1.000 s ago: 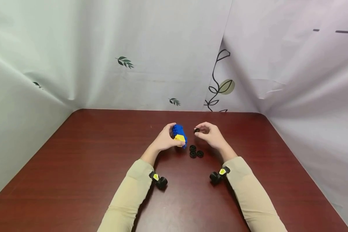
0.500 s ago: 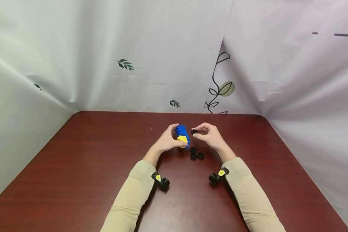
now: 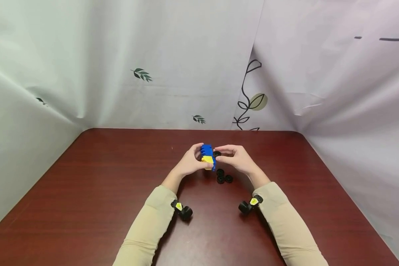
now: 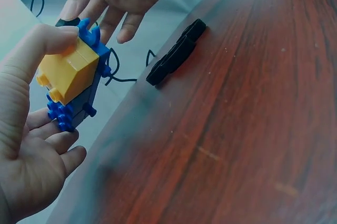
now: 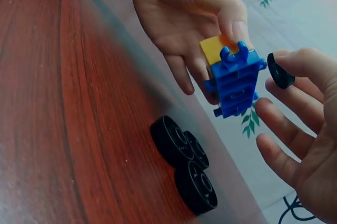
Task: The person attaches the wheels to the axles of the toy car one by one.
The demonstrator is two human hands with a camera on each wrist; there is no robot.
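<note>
My left hand point(image 3: 188, 162) grips a blue and yellow toy car body point(image 3: 207, 151) above the table, thumb on its yellow block point(image 4: 71, 71). Round blue pegs stick out from the sides of its blue base point(image 5: 235, 87), whose ribbed underside faces the right wrist camera. Between thumb and fingers, my right hand point(image 3: 237, 159) pinches a small black wheel point(image 5: 280, 71). That wheel is held close beside a peg at one end of the base; whether they touch I cannot tell. Below the hands, three more black wheels point(image 3: 220, 178) lie grouped on the table.
The dark red wooden table point(image 3: 103, 184) reaches back to a pale curtain point(image 3: 173, 55) printed with leaves. A small black camera is strapped to each wrist, one on the left sleeve point(image 3: 185, 212) and one on the right sleeve point(image 3: 245, 207).
The right hand has moved left with the wheel, bringing it up against or beside the car body. My left hand has shifted slightly and still holds the body. The wheels on the table stay put.
</note>
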